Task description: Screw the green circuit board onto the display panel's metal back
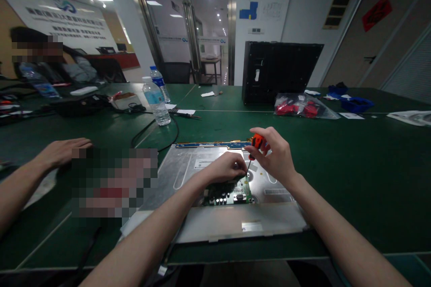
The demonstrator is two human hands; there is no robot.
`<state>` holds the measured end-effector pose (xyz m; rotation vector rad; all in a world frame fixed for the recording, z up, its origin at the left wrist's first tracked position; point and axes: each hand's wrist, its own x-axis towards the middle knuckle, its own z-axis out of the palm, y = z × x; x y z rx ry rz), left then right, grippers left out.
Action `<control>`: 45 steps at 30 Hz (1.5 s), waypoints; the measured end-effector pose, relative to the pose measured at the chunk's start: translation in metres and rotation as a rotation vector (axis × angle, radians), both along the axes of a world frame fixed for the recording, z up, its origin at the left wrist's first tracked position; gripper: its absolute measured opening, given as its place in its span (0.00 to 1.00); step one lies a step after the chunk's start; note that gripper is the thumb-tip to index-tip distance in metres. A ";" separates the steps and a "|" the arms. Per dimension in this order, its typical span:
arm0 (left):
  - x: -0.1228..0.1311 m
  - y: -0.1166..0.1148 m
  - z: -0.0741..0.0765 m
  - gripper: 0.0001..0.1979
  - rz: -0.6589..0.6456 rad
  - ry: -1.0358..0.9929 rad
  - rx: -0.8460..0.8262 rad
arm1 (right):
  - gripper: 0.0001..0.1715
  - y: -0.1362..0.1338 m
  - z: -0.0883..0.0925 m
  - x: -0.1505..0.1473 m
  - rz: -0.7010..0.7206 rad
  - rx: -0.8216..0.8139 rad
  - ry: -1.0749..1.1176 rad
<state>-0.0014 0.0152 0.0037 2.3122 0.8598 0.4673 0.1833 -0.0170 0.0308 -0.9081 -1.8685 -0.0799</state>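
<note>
A small orange-and-black screwdriver (pixel 257 141) is gripped by my right hand (pixel 278 154), its shaft slanting down to the edge of a green circuit board (pixel 232 193). Close to the tip, my left hand (pixel 227 166) rests over the board with thumb and fingertips pinched together; what they hold, if anything, is hidden. The board sits on the silver metal back of a flat display panel (pixel 188 179), which lies on the table in front of me. Along the panel's far edge runs a narrow blue circuit strip (pixel 205 145).
Another person's hand (pixel 65 150) rests on the green table (pixel 363 179) at left. Water bottles (pixel 156 101) stand beyond the panel, near a black cable (pixel 177 130). A black monitor housing (pixel 279 71) stands at the back, behind a clear bag with red items (pixel 303 106).
</note>
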 end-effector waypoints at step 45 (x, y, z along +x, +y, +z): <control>0.002 -0.003 0.002 0.08 0.029 0.065 0.009 | 0.20 0.002 -0.003 -0.001 0.066 -0.026 0.009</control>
